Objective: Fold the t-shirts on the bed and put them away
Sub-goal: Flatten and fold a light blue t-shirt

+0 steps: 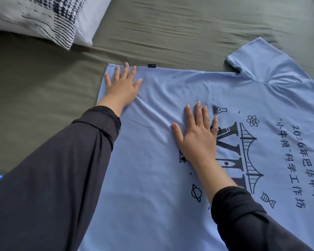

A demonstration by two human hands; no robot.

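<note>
Two flat hands press one t-shirt on the bed.
Patterned pillow [43, 19] lies at upper left on the olive bed sheet [170, 29]. Left hand [122, 86], fingers straight and grasping nothing, rests on the hem corner of the light blue t-shirt [152, 187]. Right hand [196, 134], likewise flat and released, presses beside the black print [243, 147]; one sleeve [252, 57] lies spread at upper right.

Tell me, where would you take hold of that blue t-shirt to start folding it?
Probably along the far side edge, near the hem corner where the left hand presses flat. The blue t-shirt lies spread out, print up, on the bed sheet, and that edge is straight and free. Fingers could pinch it from the far side and draw it over toward the right hand, with the sleeve following.
</note>
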